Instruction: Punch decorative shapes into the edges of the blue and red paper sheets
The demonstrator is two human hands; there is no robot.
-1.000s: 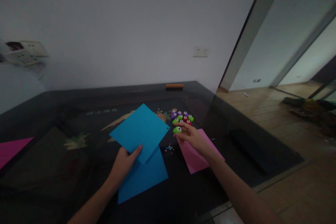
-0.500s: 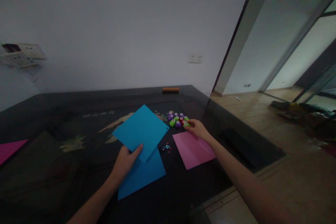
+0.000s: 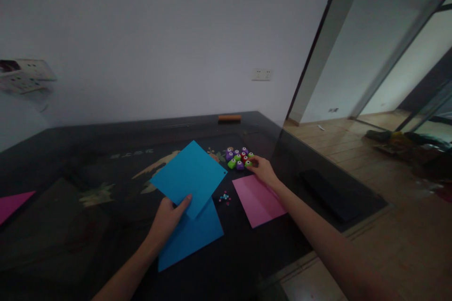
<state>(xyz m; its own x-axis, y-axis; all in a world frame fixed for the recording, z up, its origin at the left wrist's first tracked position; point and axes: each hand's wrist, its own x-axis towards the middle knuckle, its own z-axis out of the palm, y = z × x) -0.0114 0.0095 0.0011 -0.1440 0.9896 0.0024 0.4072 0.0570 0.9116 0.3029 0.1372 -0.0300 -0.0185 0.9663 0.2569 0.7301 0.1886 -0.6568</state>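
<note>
Two blue sheets (image 3: 190, 207): left hand (image 3: 168, 220) pinches the upper one; right hand (image 3: 263, 169) fingers touch a green punch (image 3: 248, 163).

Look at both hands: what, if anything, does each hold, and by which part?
The left hand pinches the upper blue paper sheet by its near corner. The right hand touches the small green craft punch; a grip cannot be told.

Punches (image 3: 239, 158) behind sheet (image 3: 259, 200), on table (image 3: 70, 150)
</note>
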